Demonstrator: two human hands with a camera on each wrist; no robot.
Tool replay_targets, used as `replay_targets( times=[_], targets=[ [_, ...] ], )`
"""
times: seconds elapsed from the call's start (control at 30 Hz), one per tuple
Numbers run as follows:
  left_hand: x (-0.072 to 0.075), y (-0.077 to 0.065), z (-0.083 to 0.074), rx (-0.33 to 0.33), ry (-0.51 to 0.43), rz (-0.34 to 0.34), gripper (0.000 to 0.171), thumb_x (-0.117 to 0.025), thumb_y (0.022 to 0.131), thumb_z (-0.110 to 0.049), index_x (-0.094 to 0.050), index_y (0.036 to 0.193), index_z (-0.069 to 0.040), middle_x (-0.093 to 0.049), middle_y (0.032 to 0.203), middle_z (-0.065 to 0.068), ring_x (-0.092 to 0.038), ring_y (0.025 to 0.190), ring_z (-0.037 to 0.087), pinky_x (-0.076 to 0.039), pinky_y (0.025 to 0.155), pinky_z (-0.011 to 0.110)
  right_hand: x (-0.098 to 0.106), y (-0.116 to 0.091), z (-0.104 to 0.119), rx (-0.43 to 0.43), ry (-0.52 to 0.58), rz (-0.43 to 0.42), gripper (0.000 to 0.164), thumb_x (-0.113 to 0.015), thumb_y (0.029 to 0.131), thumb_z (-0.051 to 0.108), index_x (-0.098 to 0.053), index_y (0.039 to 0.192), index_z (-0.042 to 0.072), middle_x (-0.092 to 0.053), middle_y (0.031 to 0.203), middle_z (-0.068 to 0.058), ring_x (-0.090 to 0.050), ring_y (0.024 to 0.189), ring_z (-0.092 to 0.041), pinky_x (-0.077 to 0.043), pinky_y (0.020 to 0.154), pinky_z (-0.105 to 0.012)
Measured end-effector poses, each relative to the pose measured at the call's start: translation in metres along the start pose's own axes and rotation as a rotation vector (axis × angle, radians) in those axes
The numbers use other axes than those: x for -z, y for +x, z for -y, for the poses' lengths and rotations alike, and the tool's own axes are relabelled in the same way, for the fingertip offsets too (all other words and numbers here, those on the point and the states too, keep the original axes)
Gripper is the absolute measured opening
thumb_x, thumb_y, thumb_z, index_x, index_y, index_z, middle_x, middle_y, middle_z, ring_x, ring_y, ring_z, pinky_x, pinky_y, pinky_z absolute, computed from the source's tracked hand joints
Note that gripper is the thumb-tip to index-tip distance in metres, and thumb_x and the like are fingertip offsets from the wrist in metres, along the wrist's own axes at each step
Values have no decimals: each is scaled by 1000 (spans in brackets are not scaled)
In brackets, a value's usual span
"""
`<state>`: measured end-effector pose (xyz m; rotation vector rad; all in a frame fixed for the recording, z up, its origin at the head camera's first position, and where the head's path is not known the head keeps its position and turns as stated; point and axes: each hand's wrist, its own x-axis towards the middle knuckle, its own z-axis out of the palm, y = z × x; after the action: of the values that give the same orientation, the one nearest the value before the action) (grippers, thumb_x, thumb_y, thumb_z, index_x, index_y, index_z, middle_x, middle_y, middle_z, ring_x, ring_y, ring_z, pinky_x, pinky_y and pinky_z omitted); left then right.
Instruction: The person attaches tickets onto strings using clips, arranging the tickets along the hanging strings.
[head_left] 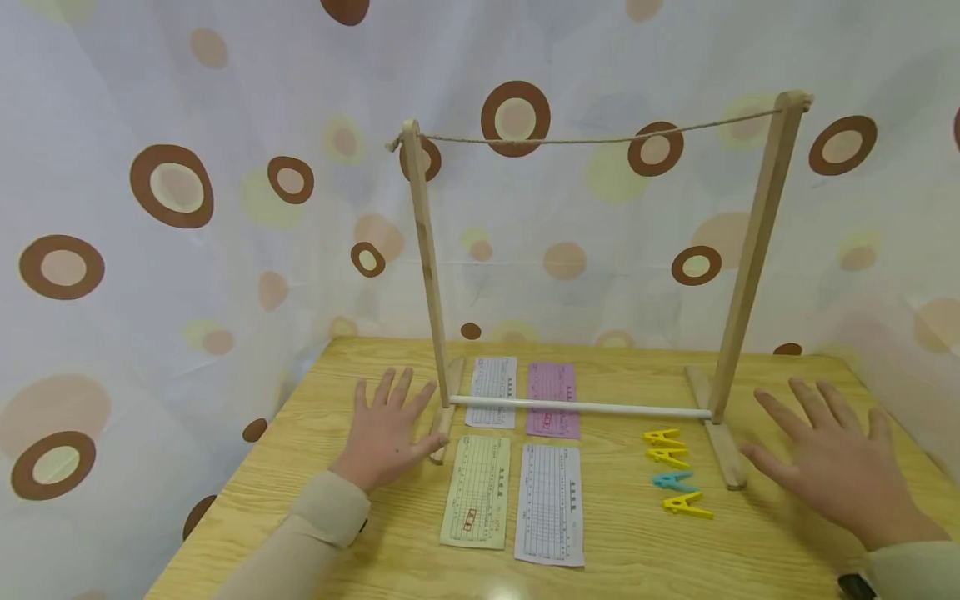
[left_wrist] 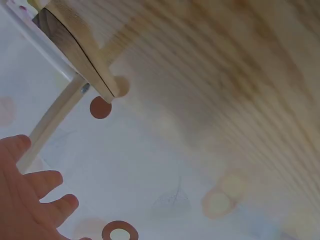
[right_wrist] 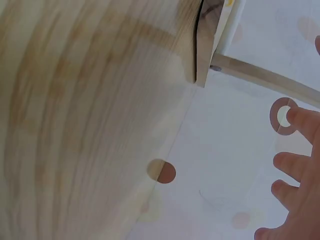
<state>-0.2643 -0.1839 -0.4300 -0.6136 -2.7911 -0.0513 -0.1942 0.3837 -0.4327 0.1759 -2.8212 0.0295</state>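
My left hand (head_left: pixel 390 437) is spread with straight fingers beside the left foot of a wooden frame (head_left: pixel 429 250), its thumb overlapping that foot in the head view. Fingers spread and holding nothing, my right hand (head_left: pixel 843 462) hovers by the frame's right foot (head_left: pixel 726 454). A cord (head_left: pixel 555 141) runs between the tops of the two posts, and a white rod (head_left: pixel 585 407) joins them low down. Printed slips lie between the hands: a yellow-green slip (head_left: pixel 477 492), a pale lilac slip (head_left: pixel 550 504), a purple slip (head_left: pixel 552 383) and a whitish slip (head_left: pixel 492 379).
Right of the slips, yellow clothespins (head_left: pixel 686 505) and a blue clothespin (head_left: pixel 674 481) lie in a column near the frame's right foot. The wooden table (head_left: pixel 360 550) ends at a curtain (head_left: pixel 225 275) with brown rings, which hangs behind and at both sides.
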Motion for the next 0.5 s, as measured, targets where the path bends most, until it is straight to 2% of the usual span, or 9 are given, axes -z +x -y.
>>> replay_targets(
  times=[0.17, 0.3, 0.5],
  targets=[
    [0, 0, -11, -14, -28, 51, 79, -51, 94, -70, -42, 156, -22, -28, 162, 17, -20, 149, 41, -1, 112, 71, -2, 1, 6, 24, 51, -11, 80, -59, 94, 62, -38, 156, 16, -28, 156, -30, -9, 146, -54, -9, 95, -85],
    [-1, 1, -20, -43, -49, 64, 78, -54, 94, -67, -40, 157, -24, -31, 161, 14, -24, 148, 38, -6, 113, 69, -2, 0, 14, 57, 97, -27, 73, -66, 92, 57, -49, 147, 12, -39, 146, -31, -28, 136, -56, -23, 93, -80],
    [-2, 0, -33, -70, -93, 97, 74, -61, 95, -59, -43, 154, -20, -45, 152, 13, -40, 139, 37, -28, 108, 64, -3, 1, 27, 105, 261, 61, 66, -71, 92, 51, -56, 140, 9, -49, 136, -25, -46, 116, -52, -39, 86, -71]
  ],
)
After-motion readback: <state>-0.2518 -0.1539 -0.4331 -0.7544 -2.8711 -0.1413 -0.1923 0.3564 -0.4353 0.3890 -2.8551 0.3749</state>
